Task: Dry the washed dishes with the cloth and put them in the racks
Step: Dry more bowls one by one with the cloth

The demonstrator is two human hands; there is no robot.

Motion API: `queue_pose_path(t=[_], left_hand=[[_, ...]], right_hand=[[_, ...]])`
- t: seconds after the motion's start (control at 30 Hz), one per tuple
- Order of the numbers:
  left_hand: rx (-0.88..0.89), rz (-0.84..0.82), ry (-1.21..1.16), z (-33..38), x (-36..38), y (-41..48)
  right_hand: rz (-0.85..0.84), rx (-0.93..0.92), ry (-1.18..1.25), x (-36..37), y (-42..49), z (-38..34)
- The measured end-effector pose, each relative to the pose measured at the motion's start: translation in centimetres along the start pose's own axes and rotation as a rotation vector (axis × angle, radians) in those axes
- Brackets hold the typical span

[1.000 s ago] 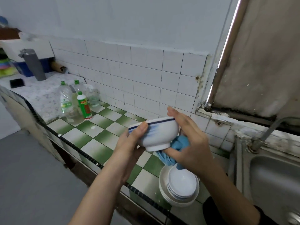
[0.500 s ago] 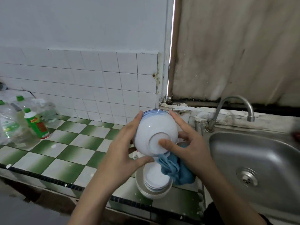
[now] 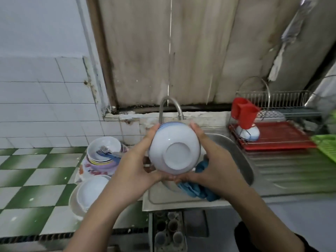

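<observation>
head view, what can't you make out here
All in the head view:
- inside of the bowl: turned away, only its base and outer wall show
- cloth: mostly behind the right hand and the bowl, so how it is held is unclear
- sink: its bottom is covered by the bowl, left hand and right hand
- rack: its right end is blurred and cut off by the frame edge
</observation>
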State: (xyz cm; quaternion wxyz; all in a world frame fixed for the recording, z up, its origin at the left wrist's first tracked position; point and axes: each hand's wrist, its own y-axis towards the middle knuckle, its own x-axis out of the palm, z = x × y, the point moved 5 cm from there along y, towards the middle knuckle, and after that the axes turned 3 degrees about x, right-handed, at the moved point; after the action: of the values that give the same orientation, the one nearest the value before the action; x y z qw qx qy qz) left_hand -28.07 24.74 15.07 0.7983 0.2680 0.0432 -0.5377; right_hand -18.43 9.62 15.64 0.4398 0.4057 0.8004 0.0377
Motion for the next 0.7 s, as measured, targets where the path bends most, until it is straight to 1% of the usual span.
queue_pose_path(t=[0.1,0.2,0.3,0.43,0.7], left_hand=[[0.018,-0.058,-0.037,1.5,5.4,0.9],[0.021,-0.105,-0.058,2.7,10.4,1.5],[0.031,-0.105,-0.057,3.8,14.7,2.1],[0.017,-0.081,-0.1,4.6,19.8,3.3],[0.045,-0.195,-0.091,3.9,28.4,8.0]], right_hand=[[0.048,-0.021,-0.06,-4.1,-2.8,2.9],[0.047,0.053,-0.079,-7.3,-5.6,6.4],[0.071,0.092,-0.073,-10.4,-8.0,9.2],[0.129,0.196,-0.045,-14.4,-10.2,12.5],[0.142,0.332,-0.142,-17.9,-11.2,20.3]])
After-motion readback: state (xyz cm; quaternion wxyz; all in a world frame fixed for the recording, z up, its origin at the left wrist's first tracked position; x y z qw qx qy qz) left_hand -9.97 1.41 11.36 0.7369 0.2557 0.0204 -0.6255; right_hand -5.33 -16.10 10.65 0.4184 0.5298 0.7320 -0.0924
